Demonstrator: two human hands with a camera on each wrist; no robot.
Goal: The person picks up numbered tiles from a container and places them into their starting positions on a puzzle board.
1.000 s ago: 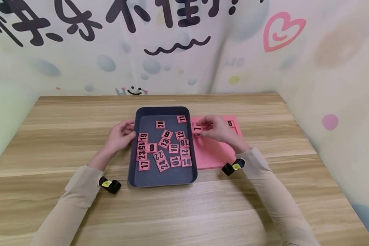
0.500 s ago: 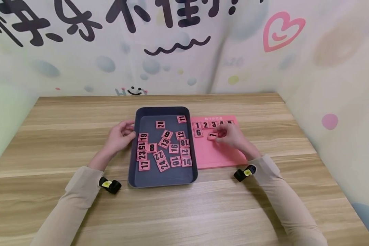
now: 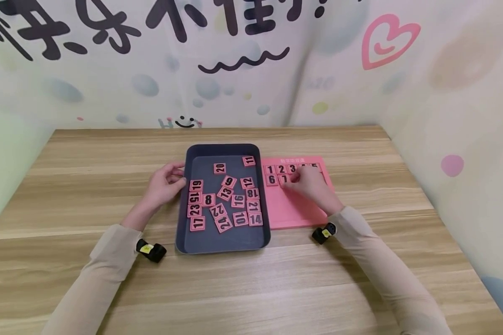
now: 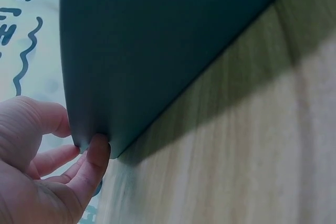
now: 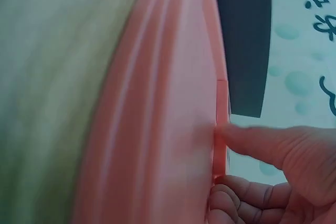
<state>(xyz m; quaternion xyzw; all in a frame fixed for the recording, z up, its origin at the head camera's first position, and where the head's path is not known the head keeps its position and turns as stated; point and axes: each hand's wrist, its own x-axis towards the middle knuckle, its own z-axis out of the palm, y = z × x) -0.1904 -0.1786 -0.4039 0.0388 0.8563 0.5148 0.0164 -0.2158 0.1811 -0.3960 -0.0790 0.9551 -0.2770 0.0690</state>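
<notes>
My left hand point(image 3: 163, 184) holds the left side of a dark grey tray point(image 3: 222, 242); in the left wrist view its thumb point(image 4: 97, 153) presses the tray's outer wall near a corner, other fingers around it. My right hand point(image 3: 310, 185) is over a pink board point(image 3: 287, 211), pinching the number 7 tile point(image 3: 283, 179) beside the 6 tile point(image 3: 271, 179) in the second row. The right wrist view has the thumb point(image 5: 236, 135) against the edge of the tiles. Tiles 1 to 5 line the top row; the hand partly hides the 4 tile point(image 3: 303, 166).
Inside the tray lie several loose pink number tiles, among them the 8 tile point(image 3: 208, 200) and the 20 tile point(image 3: 220, 168). The tray's right wall adjoins the board. Both stand on a wooden table point(image 3: 251, 288), with a printed wall point(image 3: 130, 102) behind.
The right hand carried the 7 tile right and toward the person, then back left and up beside the 6 tile, which it uncovered. The left hand stayed at the tray.
</notes>
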